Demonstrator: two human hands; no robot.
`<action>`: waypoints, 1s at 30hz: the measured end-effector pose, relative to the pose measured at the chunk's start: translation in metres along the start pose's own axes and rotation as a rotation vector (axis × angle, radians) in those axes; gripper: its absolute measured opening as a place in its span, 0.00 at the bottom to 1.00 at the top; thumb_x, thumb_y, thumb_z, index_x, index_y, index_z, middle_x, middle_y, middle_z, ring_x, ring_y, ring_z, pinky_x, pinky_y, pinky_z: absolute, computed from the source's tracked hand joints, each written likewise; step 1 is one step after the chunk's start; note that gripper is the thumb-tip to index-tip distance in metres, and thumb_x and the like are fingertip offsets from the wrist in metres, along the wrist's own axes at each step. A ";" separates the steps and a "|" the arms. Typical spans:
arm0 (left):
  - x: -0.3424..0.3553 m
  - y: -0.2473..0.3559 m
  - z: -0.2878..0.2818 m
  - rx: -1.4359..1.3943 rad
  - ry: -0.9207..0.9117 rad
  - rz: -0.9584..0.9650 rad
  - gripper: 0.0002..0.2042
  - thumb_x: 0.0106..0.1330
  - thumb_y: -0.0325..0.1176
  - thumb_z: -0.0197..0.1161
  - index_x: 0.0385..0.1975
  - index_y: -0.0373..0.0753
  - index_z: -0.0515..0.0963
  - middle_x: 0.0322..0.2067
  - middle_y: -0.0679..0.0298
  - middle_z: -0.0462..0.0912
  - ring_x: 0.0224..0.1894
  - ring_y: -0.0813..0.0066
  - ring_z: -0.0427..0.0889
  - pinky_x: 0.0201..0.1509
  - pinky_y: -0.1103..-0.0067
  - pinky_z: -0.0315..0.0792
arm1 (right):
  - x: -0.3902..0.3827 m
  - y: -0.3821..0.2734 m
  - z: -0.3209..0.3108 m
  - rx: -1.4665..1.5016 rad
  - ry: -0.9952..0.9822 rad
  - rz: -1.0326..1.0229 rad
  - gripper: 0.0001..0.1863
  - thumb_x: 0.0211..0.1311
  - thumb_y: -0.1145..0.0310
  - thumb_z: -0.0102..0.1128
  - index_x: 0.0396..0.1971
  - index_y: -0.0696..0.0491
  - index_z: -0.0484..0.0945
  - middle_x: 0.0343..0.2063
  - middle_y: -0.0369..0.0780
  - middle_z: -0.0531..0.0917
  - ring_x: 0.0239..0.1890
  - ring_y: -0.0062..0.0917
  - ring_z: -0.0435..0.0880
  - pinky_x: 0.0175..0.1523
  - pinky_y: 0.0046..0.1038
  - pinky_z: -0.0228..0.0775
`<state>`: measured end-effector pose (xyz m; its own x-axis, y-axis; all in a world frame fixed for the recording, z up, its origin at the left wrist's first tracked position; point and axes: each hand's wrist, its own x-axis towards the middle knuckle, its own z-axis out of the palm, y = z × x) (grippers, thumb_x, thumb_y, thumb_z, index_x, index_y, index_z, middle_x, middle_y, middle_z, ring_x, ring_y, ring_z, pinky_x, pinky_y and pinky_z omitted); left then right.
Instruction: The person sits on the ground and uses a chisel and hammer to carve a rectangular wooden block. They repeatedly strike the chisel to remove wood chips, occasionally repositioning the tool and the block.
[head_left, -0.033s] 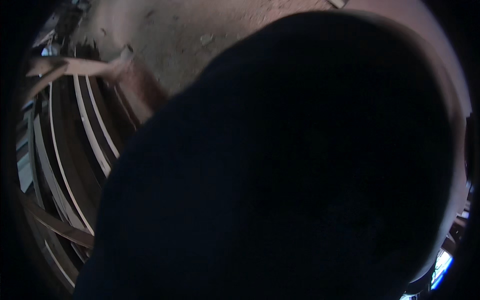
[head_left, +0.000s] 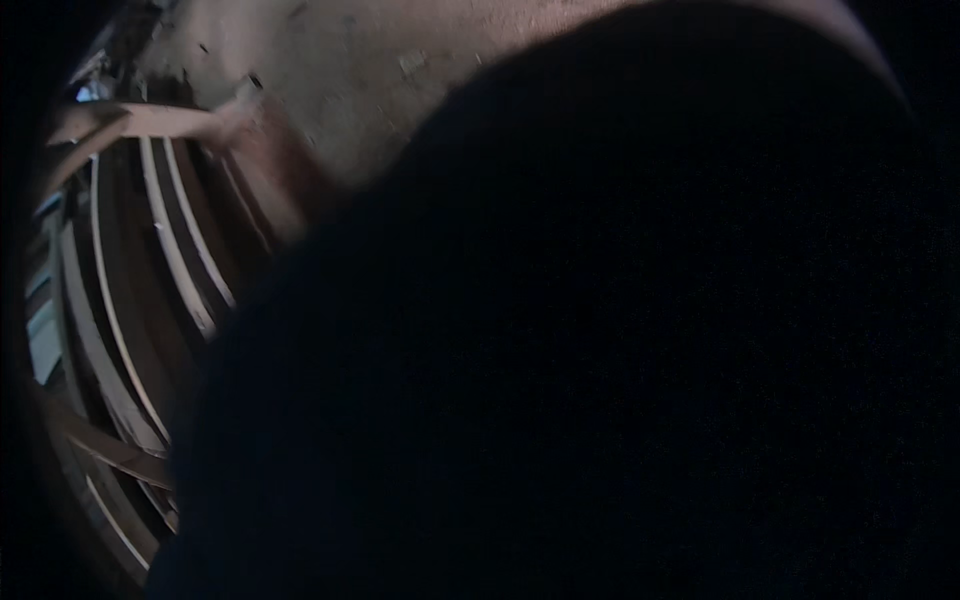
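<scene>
A large, dark, rounded shape (head_left: 560, 340) fills most of the head view, so close that I cannot make out what it is. Neither my left hand nor my right hand shows. Whatever lies behind the shape is hidden. Along its left side several long, narrow wooden strips (head_left: 178, 240) run down the picture, with dark gaps between them. A pale wooden piece (head_left: 165, 121) crosses their far ends.
Beyond the strips is a dusty brown ground (head_left: 350, 75) with small bits of debris. A blurred reddish-brown piece (head_left: 285, 150) stands beside the dark shape. At the lower left another wooden bar (head_left: 115, 452) crosses the strips.
The dark shape now spreads farther up and right, covering the pale strip and bright patch seen at the right edge before. The wooden strips sit slightly higher and farther left.
</scene>
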<state>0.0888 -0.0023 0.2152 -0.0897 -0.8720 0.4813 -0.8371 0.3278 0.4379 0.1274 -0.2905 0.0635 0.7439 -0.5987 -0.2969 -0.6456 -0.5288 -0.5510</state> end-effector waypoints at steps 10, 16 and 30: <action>-0.059 0.002 0.017 -0.189 -0.180 -0.206 0.12 0.67 0.33 0.64 0.45 0.32 0.77 0.36 0.56 0.77 0.40 0.66 0.78 0.48 0.73 0.75 | -0.003 0.015 -0.007 0.005 0.082 0.050 0.37 0.58 0.48 0.68 0.59 0.59 0.74 0.41 0.47 0.87 0.43 0.33 0.88 0.42 0.34 0.79; -0.063 -0.002 0.017 -0.244 -0.231 -0.206 0.14 0.66 0.34 0.65 0.47 0.32 0.77 0.38 0.55 0.78 0.41 0.65 0.78 0.49 0.73 0.75 | -0.007 0.024 -0.018 -0.007 0.110 0.084 0.38 0.57 0.47 0.69 0.60 0.59 0.73 0.43 0.47 0.87 0.44 0.32 0.87 0.43 0.35 0.78; -0.083 0.003 -0.020 -0.263 -0.368 -0.241 0.18 0.66 0.37 0.66 0.50 0.31 0.77 0.42 0.51 0.80 0.46 0.63 0.80 0.53 0.72 0.75 | -0.004 0.047 -0.018 0.050 0.139 0.119 0.42 0.57 0.46 0.71 0.63 0.60 0.71 0.45 0.47 0.86 0.46 0.32 0.86 0.48 0.35 0.77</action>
<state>0.1050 0.0779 0.1917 -0.1346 -0.9888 0.0646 -0.6975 0.1409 0.7026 0.0909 -0.3239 0.0527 0.6293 -0.7346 -0.2536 -0.7156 -0.4205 -0.5577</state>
